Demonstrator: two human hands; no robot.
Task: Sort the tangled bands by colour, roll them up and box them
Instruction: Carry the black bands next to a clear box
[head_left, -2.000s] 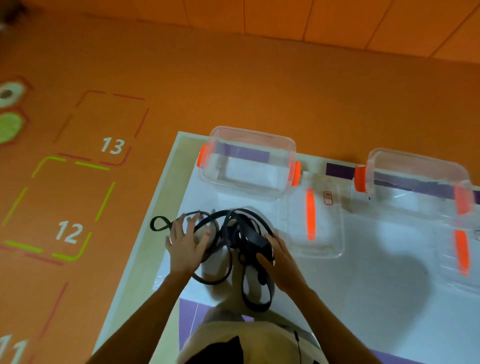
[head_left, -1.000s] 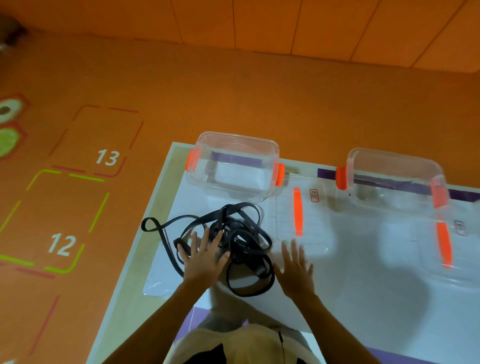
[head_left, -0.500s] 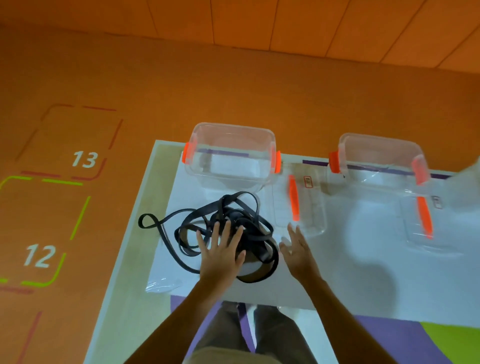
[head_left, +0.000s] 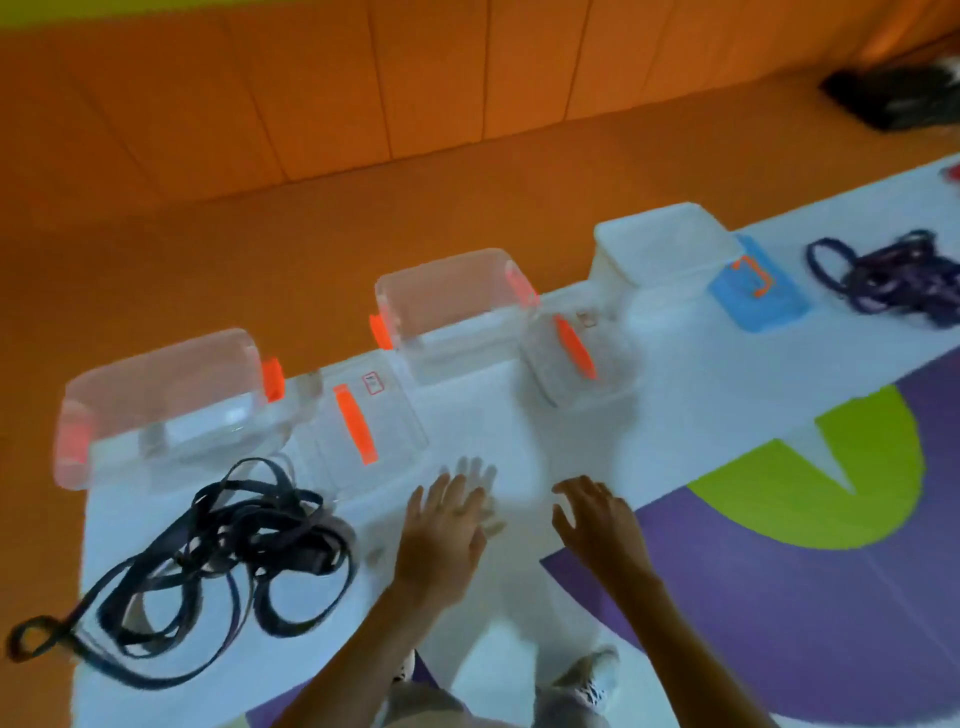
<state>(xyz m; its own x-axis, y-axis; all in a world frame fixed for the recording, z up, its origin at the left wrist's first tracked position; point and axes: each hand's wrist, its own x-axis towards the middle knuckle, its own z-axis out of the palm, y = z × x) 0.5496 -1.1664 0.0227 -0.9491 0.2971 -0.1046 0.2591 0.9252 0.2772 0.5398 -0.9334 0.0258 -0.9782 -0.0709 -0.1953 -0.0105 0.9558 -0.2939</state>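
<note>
Left hand (head_left: 441, 535) and right hand (head_left: 597, 525) hover open, empty; black bands (head_left: 234, 551) tangled to their left, purple bands (head_left: 893, 280) far right, boxes (head_left: 452, 312) unfilled: rolling, boxing seemingly undone.

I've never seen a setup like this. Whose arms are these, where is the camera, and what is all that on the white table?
There is no machine here. A person works bare-handed with a camera worn on the head looking down, so the arms enter from the bottom edge. The left hand and right hand are spread open over the white table and hold nothing. To their left lies a tangle of black bands; far right lies a tangle of purple bands. Along the back edge stand the left clear box and middle clear box, both with orange latches, and a whiter box. A clear lid lies beside each clear box, and a blue lid beside the third. The picture is motion-blurred.
</note>
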